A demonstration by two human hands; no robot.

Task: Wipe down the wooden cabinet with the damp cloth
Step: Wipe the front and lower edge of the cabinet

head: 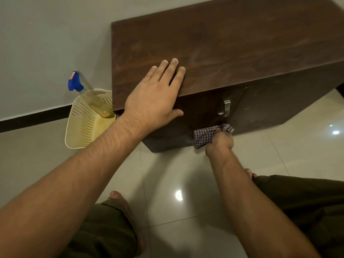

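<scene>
A low dark wooden cabinet point(232, 43) stands against the wall, with a metal door handle point(226, 108) on its front. My left hand point(154, 97) lies flat on the cabinet's top front edge, fingers spread, thumb hanging over the front. My right hand point(220, 144) is closed on a bunched checked cloth point(206, 135), pressed against the lower part of the cabinet door, just below the handle and close to the floor.
A cream perforated plastic basket point(83, 125) sits on the floor left of the cabinet, holding a spray bottle point(81, 84) with a blue trigger head. Glossy tiled floor point(176, 183) lies in front. My knees and bare feet are below.
</scene>
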